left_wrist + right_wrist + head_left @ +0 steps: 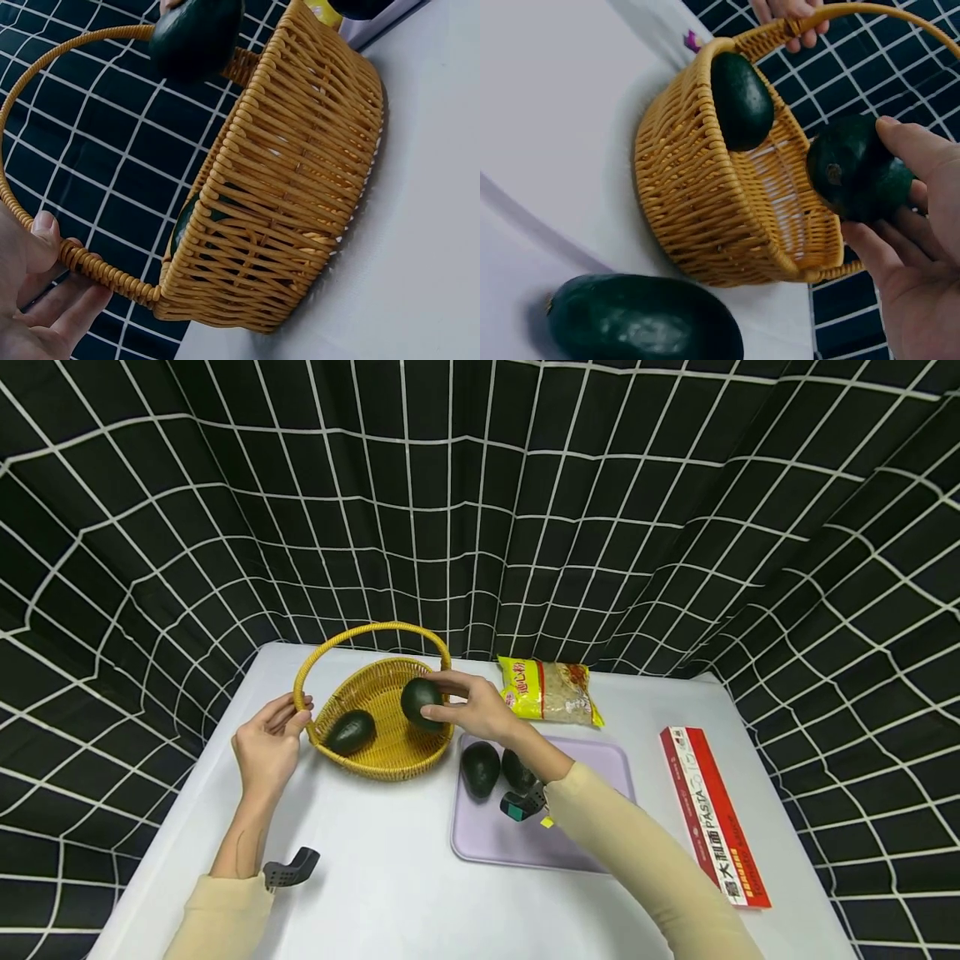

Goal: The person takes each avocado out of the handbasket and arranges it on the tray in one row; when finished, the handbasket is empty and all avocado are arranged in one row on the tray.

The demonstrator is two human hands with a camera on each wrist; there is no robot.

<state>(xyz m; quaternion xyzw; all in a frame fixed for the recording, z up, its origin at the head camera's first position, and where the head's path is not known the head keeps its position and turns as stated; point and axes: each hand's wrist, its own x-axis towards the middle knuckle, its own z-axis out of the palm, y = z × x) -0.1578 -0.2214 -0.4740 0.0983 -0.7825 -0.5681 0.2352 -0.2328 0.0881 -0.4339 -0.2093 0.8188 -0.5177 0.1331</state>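
My left hand (268,745) pinches the left side of the tall handle (324,647) of a yellow wicker basket (390,770). A dark green avocado (422,703) is gripped between the thumb and fingers of my right hand (474,703), over the right part of the basket's opening. Inside the basket, at its left, lies another avocado (741,101). Two more avocados rest on a pale purple tray (517,852): one at the left (480,770), the other (516,770) partly hidden behind my right wrist.
Behind the tray lies a yellow bag of dried noodles (551,692). A long red and white pasta box (712,814) lies on the right of the white table (375,877). Black curtain with a white grid (465,485) closes off the back and sides.
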